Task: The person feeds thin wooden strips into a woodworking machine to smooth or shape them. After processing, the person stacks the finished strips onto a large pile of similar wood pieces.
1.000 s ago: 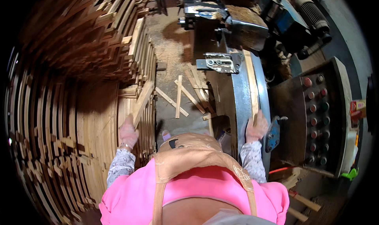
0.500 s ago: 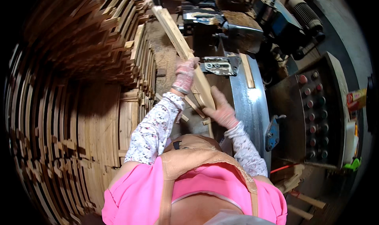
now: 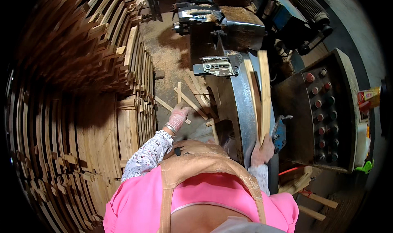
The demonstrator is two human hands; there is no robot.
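My right hand point(image 3: 262, 150), in a worn work glove, grips the near end of a long light wooden slat point(image 3: 265, 94). The slat lies lengthwise on the grey metal machine table point(image 3: 241, 106) and points toward the dark feed head point(image 3: 223, 32) at the far end. A second slat point(image 3: 252, 90) lies just left of it on the table. My left hand point(image 3: 177, 117), in a pink glove, hangs free above loose wood offcuts point(image 3: 192, 100) on the sawdust floor, fingers loosely curled and holding nothing.
A tall stack of wooden slats point(image 3: 82, 94) fills the whole left side. A control panel with several red and dark buttons point(image 3: 323, 114) stands to the right. Loose sticks point(image 3: 311, 196) lie at lower right. Sawdust point(image 3: 168, 49) covers the floor.
Both hands carried a long slat from the left stack over to the machine. My right hand now holds it on the table; my left hand has let go and dropped back to the left.
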